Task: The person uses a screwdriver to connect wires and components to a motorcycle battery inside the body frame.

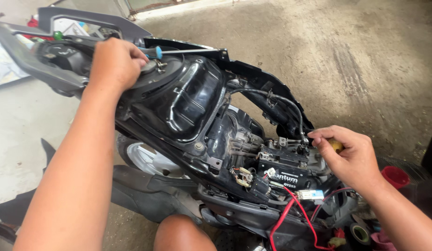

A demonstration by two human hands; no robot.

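The right hand (348, 155) is curled tight around a yellow-handled tool (336, 145), whose tip sits at the terminals of the black battery (285, 171) just left of the knuckles. Red wires (297, 209) trail below the wrist. This looks like the terminal-fastening step; turning the tool squarely on the screw seems called for. Far to the left, the left hand (116, 62) presses, fingers bunched, on the scooter's under-seat tub (188, 100), beside a blue-handled screwdriver (167, 51) lying on the frame.

Battery (285, 173) right of underseat tub (188, 100), wheel (153, 160) below, screwdriver (179, 51) above.
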